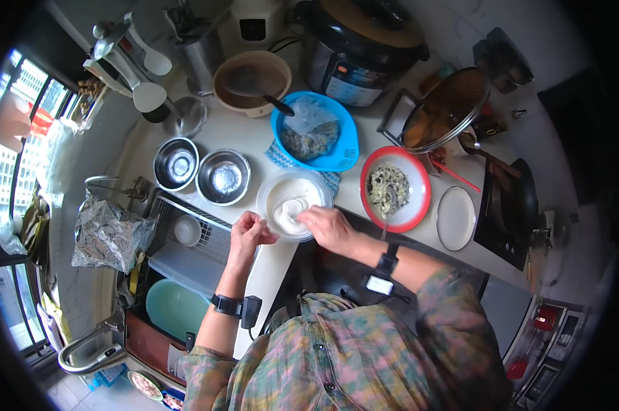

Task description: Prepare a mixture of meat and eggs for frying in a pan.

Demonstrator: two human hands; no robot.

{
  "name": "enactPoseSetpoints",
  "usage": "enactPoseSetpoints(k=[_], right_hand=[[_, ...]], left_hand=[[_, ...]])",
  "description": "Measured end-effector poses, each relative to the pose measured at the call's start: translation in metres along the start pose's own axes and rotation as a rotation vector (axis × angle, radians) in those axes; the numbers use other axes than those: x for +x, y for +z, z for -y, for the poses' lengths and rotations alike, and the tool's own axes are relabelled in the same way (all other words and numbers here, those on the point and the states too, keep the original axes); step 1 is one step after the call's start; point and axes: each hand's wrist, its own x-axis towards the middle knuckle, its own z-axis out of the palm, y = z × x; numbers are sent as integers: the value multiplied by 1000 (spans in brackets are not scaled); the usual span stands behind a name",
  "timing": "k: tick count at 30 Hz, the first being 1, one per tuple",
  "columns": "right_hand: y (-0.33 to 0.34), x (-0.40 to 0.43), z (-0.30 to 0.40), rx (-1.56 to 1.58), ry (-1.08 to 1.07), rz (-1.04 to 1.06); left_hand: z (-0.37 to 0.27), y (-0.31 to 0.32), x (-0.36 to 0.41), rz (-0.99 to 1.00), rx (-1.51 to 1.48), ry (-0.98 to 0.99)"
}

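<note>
A round translucent plastic bowl [326, 186] of soft white dough [289, 215] sits at the counter's front edge before me. At its near left rim is my left hand [249, 232], with thumb and fingers pinched together against the edge. My right hand [331, 229] reaches over the right side, its fingertips pressed together at the dough, partly hiding it. To the right stands a red-rimmed white bowl [421, 203] of chopped green and white filling [387, 186], with a metal spoon [390, 201] in it.
Two steel bowls [176, 163] [223, 176] stand left of the dough. Behind it, a blue basket [348, 136] holds a plastic bag [309, 128]. An electric pressure cooker [358, 56] is at the back. A white plate [456, 218] lies near a pan [520, 200]. At left is a sink with a green basin [173, 308].
</note>
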Motion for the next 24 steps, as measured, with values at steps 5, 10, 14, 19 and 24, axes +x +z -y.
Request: enactPoseSetpoints(k=[5, 10, 14, 19, 24], right_hand=[[-15, 5, -24, -212, 45, 1], [-9, 8, 2, 0, -52, 41], [-24, 40, -12, -108, -150, -44], [-37, 41, -33, -231, -279, 78], [-40, -4, -32, -80, 32, 19]], left_hand=[[0, -2, -2, 2, 4, -12], [0, -1, 1, -7, 35, -15], [-1, 2, 2, -37, 51, -65], [5, 1, 6, -28, 99, 5], [4, 12, -1, -119, 97, 106]])
